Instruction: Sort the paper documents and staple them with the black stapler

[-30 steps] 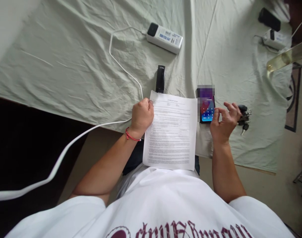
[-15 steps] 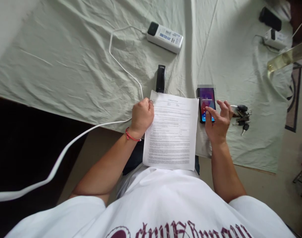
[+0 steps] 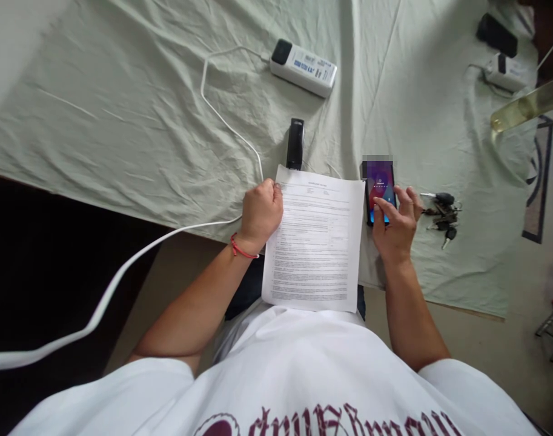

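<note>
My left hand (image 3: 261, 212), with a red string at the wrist, is closed on the upper left edge of a printed sheet of paper (image 3: 312, 242). The sheet's lower end rests against my shirt. Over the lower part of a lit smartphone (image 3: 381, 181) is my right hand (image 3: 398, 227), its fingers bent and apart, index fingertip on or just above the screen. The phone lies flat on the cloth. A bunch of keys (image 3: 444, 213) lies just right of that hand. Beyond the paper's top edge is a black stapler (image 3: 295, 142), its near end touching or partly behind the sheet.
A white power bank (image 3: 303, 68) with a white cable (image 3: 233, 130) lies farther back on the pale green tablecloth (image 3: 158, 121). The cable runs past my left hand and off the table. At the far right are another white device (image 3: 507, 72) and a dark object (image 3: 497, 35).
My right hand has shifted slightly left over the phone, its index fingertip moving a little lower on the screen. My left hand and the paper stay nearly still.
</note>
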`<state>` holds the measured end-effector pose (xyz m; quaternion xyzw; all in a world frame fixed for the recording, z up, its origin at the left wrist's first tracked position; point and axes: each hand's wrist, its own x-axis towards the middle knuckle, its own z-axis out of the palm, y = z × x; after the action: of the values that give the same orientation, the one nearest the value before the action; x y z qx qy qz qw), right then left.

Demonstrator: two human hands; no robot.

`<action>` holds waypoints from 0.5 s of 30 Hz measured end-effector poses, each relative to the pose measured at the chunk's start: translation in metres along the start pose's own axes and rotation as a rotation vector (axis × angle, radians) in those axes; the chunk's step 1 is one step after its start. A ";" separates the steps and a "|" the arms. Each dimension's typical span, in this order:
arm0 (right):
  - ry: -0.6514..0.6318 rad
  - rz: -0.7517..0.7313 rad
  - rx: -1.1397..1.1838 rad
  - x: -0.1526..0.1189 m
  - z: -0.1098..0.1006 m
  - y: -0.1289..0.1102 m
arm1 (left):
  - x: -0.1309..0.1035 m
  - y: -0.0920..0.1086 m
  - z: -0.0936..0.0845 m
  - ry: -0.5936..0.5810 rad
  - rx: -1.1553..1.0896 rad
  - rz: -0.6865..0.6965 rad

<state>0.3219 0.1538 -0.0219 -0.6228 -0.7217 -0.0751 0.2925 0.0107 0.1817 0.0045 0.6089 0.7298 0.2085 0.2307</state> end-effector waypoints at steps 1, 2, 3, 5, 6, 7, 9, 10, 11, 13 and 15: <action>-0.001 0.002 -0.001 0.000 0.000 0.000 | 0.000 0.000 0.000 0.002 -0.003 0.001; 0.001 0.005 -0.006 0.000 0.001 0.000 | 0.000 0.000 0.000 0.004 -0.005 0.001; 0.003 0.009 -0.013 0.000 0.001 0.000 | 0.000 -0.001 0.001 0.005 -0.006 0.001; -0.001 0.018 -0.025 -0.001 0.002 0.000 | 0.000 -0.001 0.002 0.008 -0.007 0.002; -0.005 0.023 -0.029 -0.001 0.002 0.000 | 0.000 -0.001 0.002 0.010 -0.008 0.003; -0.009 0.029 -0.032 -0.001 0.002 0.000 | 0.000 -0.001 0.002 0.012 -0.008 0.004; -0.013 0.039 -0.031 -0.001 0.002 -0.001 | 0.001 -0.001 0.002 0.009 -0.009 0.004; -0.013 0.043 -0.029 -0.001 0.002 -0.001 | 0.001 -0.001 0.002 0.005 -0.009 0.002; -0.013 0.046 -0.027 -0.001 0.002 -0.001 | 0.001 -0.001 0.001 0.001 -0.008 0.000; -0.011 0.050 -0.027 0.000 0.002 -0.001 | 0.001 -0.002 0.001 -0.006 -0.008 0.002; -0.005 0.053 -0.028 -0.001 0.003 0.000 | 0.001 -0.002 0.001 -0.006 -0.010 0.007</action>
<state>0.3208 0.1544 -0.0243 -0.6458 -0.7048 -0.0759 0.2837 0.0095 0.1821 0.0026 0.6109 0.7259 0.2113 0.2351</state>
